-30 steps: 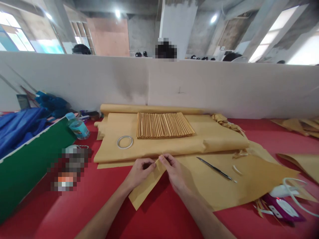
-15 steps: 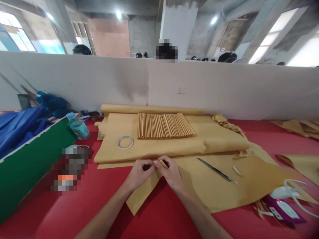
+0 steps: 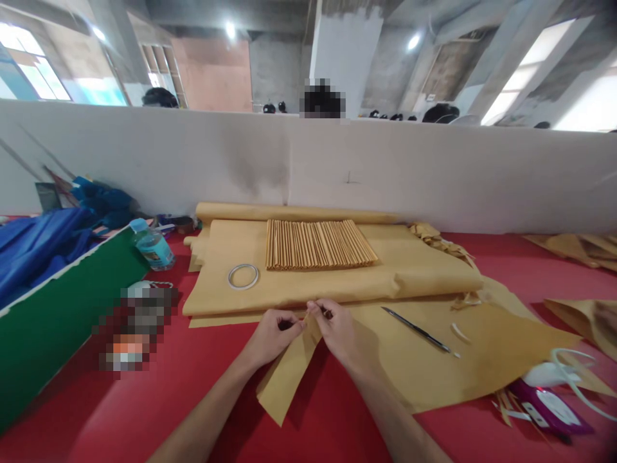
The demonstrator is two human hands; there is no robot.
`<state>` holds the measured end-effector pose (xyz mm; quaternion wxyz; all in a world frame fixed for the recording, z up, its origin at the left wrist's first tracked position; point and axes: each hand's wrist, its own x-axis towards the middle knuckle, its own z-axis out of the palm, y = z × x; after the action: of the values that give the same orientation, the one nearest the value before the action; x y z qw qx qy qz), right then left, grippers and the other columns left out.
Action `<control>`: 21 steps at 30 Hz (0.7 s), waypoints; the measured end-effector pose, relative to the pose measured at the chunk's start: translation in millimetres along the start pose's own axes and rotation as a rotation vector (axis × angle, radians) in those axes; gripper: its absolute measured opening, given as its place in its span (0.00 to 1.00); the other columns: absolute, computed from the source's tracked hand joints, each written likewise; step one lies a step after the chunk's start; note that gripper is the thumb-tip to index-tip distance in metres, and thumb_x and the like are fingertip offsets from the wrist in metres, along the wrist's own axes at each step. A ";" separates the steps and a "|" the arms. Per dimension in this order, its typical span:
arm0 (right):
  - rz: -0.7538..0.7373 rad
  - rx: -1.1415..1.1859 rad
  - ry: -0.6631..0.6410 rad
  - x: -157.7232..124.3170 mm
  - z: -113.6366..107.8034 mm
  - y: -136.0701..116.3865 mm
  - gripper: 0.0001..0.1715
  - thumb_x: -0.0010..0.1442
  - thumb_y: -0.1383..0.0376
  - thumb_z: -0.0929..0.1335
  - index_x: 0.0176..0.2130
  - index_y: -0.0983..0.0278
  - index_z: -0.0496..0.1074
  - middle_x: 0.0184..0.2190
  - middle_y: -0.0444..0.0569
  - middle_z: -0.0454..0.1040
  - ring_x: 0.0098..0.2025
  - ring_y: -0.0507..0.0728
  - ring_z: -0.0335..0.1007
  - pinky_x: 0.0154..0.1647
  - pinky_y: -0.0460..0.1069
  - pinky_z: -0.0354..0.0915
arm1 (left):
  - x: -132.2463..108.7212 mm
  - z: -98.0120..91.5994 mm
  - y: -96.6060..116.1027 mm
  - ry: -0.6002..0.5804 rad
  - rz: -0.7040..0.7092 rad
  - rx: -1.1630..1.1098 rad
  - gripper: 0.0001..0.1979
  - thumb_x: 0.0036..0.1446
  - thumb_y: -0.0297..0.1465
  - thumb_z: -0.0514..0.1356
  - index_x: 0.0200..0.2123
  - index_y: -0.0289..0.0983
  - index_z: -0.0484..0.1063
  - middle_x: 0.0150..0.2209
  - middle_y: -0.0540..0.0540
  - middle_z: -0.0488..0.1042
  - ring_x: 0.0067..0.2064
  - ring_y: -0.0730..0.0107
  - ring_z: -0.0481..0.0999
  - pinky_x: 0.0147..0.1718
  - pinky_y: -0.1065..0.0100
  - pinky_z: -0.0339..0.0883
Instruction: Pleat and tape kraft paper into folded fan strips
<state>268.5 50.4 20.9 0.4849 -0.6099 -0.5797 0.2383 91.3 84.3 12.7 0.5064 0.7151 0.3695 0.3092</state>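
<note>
Between my two hands hangs a strip of brown kraft paper [image 3: 292,379], its lower end slanting down to the left over the red tabletop. My left hand [image 3: 272,334] pinches its upper edge with thumb and forefinger. At the upper right corner, my right hand [image 3: 335,325] is closed on the same strip, fingers curled. How the paper is bent at the fingertips is too small to make out. Beyond the hands, a row of thin brown paper rolls [image 3: 321,244] lies on large brown paper sheets [image 3: 212,289]. A roll of narrow tape [image 3: 243,276] rests to their left.
A craft knife [image 3: 419,329] lies on the paper at right, near a purple device [image 3: 554,408] with a white cable. At left stand a water bottle [image 3: 153,244] and a green box wall [image 3: 72,334]. A white partition [image 3: 193,154] runs behind; heads show beyond it.
The right hand has shifted slightly up and right along the strip's top. The strip's lower end has swung to the right and hangs steeper. The left hand stays nearly in place.
</note>
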 end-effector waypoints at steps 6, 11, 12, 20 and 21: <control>0.046 -0.069 0.104 5.5 -21.0 2.8 0.27 0.64 0.43 0.64 0.32 0.60 0.77 0.30 0.51 0.80 0.32 0.60 0.74 0.35 0.52 0.66 | -1.5 3.4 -0.3 -0.080 -0.105 -0.070 0.20 0.58 0.46 0.61 0.25 0.34 0.72 0.22 0.52 0.66 0.24 0.75 0.61 0.24 0.72 0.55; 0.101 -0.122 0.235 12.3 -31.6 14.5 0.32 0.63 0.38 0.62 0.32 0.61 0.76 0.28 0.51 0.79 0.30 0.60 0.74 0.33 0.52 0.65 | -3.7 2.0 -3.7 -0.134 -0.127 -0.121 0.19 0.57 0.45 0.64 0.26 0.35 0.73 0.22 0.53 0.65 0.25 0.76 0.59 0.25 0.72 0.53; 0.108 -0.128 0.264 14.0 -33.7 17.7 0.34 0.63 0.37 0.62 0.31 0.61 0.76 0.28 0.52 0.79 0.30 0.60 0.74 0.33 0.52 0.65 | -4.4 1.4 -4.7 -0.143 -0.123 -0.130 0.18 0.57 0.44 0.64 0.26 0.35 0.73 0.22 0.53 0.65 0.25 0.76 0.59 0.25 0.72 0.53; 0.106 -0.125 0.364 21.6 -39.1 35.8 0.39 0.59 0.32 0.62 0.30 0.63 0.76 0.28 0.54 0.80 0.31 0.62 0.73 0.34 0.52 0.64 | -4.9 2.4 -8.5 -0.201 -0.082 -0.198 0.14 0.55 0.41 0.68 0.33 0.35 0.77 0.28 0.50 0.72 0.31 0.72 0.66 0.33 0.69 0.60; 0.105 -0.122 0.369 21.7 -38.9 36.6 0.40 0.59 0.32 0.62 0.30 0.63 0.77 0.28 0.54 0.80 0.31 0.62 0.73 0.34 0.52 0.64 | -5.0 2.3 -7.6 -0.205 -0.080 -0.203 0.14 0.55 0.41 0.68 0.33 0.35 0.77 0.29 0.49 0.73 0.32 0.72 0.67 0.34 0.69 0.60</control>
<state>323.7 63.7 11.3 0.5318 -0.7009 -0.4619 0.1120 88.8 80.6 4.4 0.6231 0.6727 0.3110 0.2499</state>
